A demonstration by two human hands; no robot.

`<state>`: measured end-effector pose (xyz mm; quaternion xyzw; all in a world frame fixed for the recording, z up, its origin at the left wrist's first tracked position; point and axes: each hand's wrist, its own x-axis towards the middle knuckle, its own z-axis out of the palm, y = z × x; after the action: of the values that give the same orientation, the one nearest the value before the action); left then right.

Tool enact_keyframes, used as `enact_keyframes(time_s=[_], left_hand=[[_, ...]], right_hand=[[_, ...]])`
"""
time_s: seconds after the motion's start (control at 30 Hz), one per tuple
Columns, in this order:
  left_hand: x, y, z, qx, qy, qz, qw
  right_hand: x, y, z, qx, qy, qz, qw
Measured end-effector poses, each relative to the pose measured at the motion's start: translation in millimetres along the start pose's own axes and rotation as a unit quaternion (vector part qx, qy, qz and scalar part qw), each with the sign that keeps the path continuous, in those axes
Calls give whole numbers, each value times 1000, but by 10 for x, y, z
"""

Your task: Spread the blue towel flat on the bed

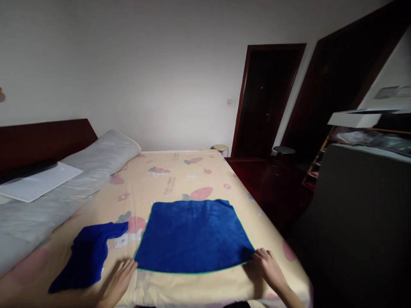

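A blue towel (192, 236) lay spread flat on the bed (180, 171), near the bed's front edge, its near hem running between the person's two hands. The left hand (119, 278) rested palm down on the sheet at the towel's near left corner, its fingers held together and laid flat, their tips touching or just beside the hem; whether they pinched any cloth could not be told. The right hand (269, 266) sat at the near right corner, fingers curled together onto the towel's edge, seemingly gripping the corner, though the grip itself was too small to make out. Left of the towel, apart from it, a second blue cloth (86, 256) lay crumpled and uneven on the sheet, just beside the left hand. The sheet was pale yellow with pink fruit prints. Along the bed's left side ran a long grey bolster (96, 162), with a flat white board (38, 183) resting on it near a dark headboard (45, 137). Past the far end of the bed stood a small round stool (221, 148) by a dark doorway (266, 98). To the right, a grey chair back (359, 214) filled the near corner, with a shelf (321, 167) behind it.
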<state>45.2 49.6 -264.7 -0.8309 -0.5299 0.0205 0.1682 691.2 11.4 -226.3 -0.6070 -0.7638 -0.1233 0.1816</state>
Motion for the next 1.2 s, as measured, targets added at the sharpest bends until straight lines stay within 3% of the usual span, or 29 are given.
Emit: enact_keyframes(time_s=[0.1,0.23,0.47,0.73,0.9,1.2], left_hand=[[-84,145,-136,-18,-72,-11,997],[-97,216,-418,-36,-120,-18,992],[-89,197,-574,-74,-113,5,991],[-210,127,-220,-41,-17,55,997],[-288,30,21,-1,115,89,989],[-350,17,-83,-1,186,133,973]], right_hand=[[-159,15,68,30,-57,25,998],[-187,-10,-43,59,-135,64,987],[-180,-95,-269,91,-201,76,972],[-262,-88,-216,96,-216,68,969],[-286,-104,-249,103,-212,76,969],[-367,-96,-240,97,-213,64,970]])
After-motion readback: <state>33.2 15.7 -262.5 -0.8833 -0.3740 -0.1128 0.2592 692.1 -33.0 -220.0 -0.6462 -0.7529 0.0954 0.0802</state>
